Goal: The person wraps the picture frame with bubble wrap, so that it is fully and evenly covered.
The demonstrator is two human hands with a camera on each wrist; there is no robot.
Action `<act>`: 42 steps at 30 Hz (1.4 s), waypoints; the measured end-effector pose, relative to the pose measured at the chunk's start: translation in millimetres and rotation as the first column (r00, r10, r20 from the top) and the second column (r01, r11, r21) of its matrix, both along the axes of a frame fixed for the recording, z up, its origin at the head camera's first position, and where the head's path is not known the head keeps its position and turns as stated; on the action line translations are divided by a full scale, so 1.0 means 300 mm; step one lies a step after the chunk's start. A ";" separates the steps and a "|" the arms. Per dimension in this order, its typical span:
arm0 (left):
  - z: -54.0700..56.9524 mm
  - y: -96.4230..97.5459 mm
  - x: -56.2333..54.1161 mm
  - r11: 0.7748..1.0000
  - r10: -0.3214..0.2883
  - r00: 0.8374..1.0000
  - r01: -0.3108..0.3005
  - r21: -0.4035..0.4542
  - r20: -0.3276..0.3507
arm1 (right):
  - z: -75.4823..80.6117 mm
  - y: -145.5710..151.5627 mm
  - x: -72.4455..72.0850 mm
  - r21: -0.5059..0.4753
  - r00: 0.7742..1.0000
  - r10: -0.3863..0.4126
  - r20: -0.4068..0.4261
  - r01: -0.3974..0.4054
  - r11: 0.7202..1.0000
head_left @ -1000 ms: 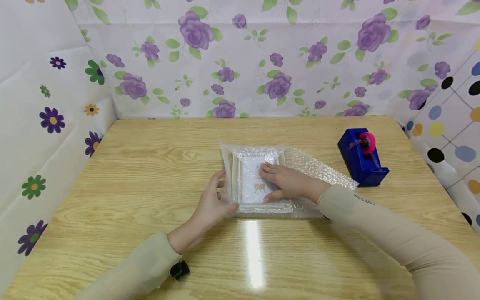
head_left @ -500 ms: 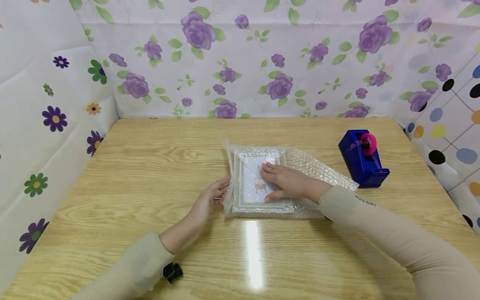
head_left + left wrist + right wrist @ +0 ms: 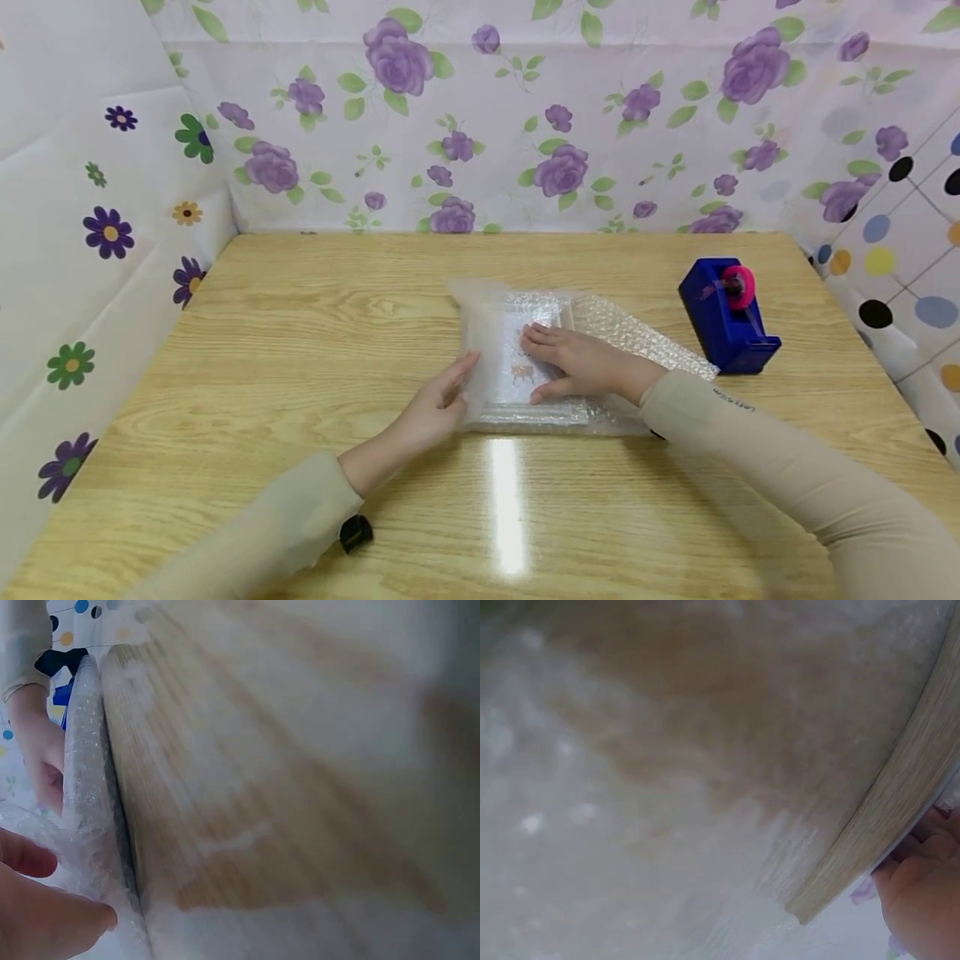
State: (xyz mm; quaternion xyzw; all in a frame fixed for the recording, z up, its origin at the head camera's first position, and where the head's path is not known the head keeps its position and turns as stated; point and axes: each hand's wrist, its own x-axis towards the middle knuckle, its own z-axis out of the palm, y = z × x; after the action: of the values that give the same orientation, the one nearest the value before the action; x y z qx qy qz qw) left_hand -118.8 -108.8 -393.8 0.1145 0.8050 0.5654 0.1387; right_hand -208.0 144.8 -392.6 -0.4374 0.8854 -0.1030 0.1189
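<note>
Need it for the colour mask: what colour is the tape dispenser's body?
Blue; tape dispenser shows best in head view.

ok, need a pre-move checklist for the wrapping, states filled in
1. Right grip spread on the picture frame: ok.
2. Frame flat on the table: ok.
3. Left flap lying over the frame's left side: ok.
4. Left grip secure on that flap: cannot tell; it's at the edge, but pinch or press is unclear.
5. Right end of the bubble wrap folded in: not ok; it extends toward the tape dispenser.
6. Dispenser loaded: ok; pink roll seated.
</note>
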 end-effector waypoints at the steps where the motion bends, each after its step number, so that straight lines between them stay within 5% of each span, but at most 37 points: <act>1: 0.003 0.001 0.000 1.000 -0.020 1.000 0.020 -0.017 0.004 | -0.004 -0.001 -0.002 -0.004 1.000 0.000 -0.001 0.000 1.000; 9: 0.008 -0.020 -0.018 0.973 -0.153 0.987 0.143 -0.179 -0.044 | -0.014 0.005 -0.004 -0.031 1.000 -0.007 -0.011 0.007 1.000; 17: 0.014 -0.055 -0.082 0.914 -0.337 0.938 0.306 -0.266 -0.083 | -0.018 0.009 -0.010 -0.051 0.999 -0.006 -0.031 0.005 0.999; 22: 0.015 -0.084 -0.114 0.881 -0.382 0.923 0.351 -0.317 -0.038 | -0.014 0.019 -0.013 -0.047 0.998 -0.051 -0.042 0.049 0.998; 28: 0.012 -0.099 -0.143 0.850 -0.435 0.898 0.387 -0.356 -0.063 | -0.014 0.033 -0.011 -0.046 0.996 -0.045 -0.077 0.042 0.998; 42: 0.004 -0.067 -0.252 0.877 -0.417 0.902 0.367 -0.311 -0.112 | -0.026 0.040 -0.018 -0.071 0.997 -0.063 -0.046 0.060 0.996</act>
State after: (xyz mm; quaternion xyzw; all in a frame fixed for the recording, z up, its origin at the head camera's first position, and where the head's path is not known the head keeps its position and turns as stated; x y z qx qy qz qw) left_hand -194.3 -128.9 -392.7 0.3041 0.8461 0.3925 0.1940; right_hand -213.4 156.8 -400.3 -0.4160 0.8969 -0.1270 0.0792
